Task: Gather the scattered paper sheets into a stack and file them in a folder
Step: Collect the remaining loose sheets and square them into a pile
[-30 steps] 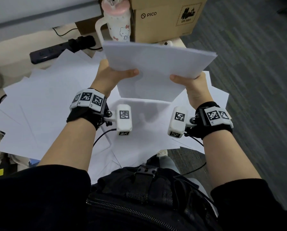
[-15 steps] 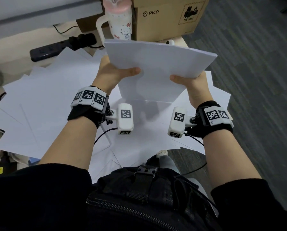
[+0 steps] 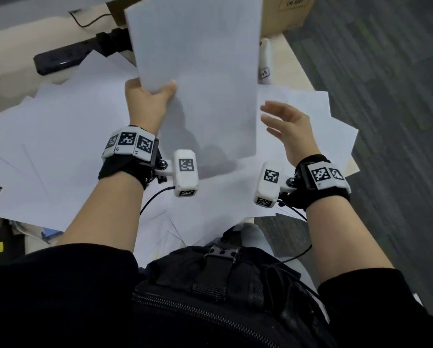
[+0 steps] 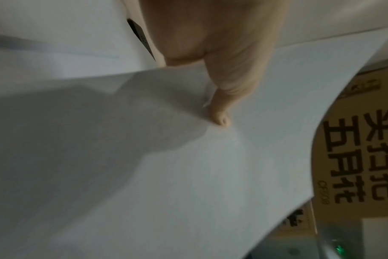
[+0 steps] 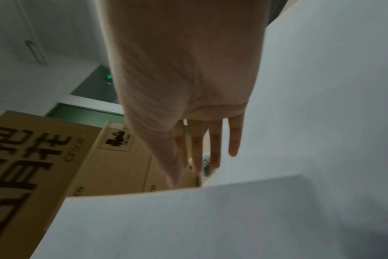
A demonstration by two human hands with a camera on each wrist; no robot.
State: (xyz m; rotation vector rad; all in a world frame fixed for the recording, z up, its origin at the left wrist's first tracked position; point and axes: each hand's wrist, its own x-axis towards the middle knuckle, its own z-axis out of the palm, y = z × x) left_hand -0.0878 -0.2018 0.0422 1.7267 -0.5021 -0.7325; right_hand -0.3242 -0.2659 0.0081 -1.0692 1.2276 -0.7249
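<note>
A stack of white paper sheets [image 3: 200, 71] stands upright on its short side over the desk. My left hand [image 3: 149, 96] pinches its left edge, thumb on the near face; the left wrist view shows that thumb [image 4: 222, 112] pressed on the stack [image 4: 188, 175]. My right hand [image 3: 283, 124] is off the paper, just right of the stack's right edge, fingers straight and spread. The right wrist view shows those fingers [image 5: 213, 143] holding nothing, with the stack [image 5: 188, 219] below them. Several loose sheets [image 3: 59, 151] lie scattered over the desk. I see no folder.
Cardboard boxes [image 3: 285, 13] stand at the back of the desk behind the stack. A black power strip [image 3: 67, 56] lies at the back left. A white item [image 3: 264, 61] stands by the right desk edge. Grey carpet [image 3: 386, 96] is to the right.
The stack has turned from landscape to upright and risen. My right hand has let go of its right edge and opened; my left hand keeps its grip.
</note>
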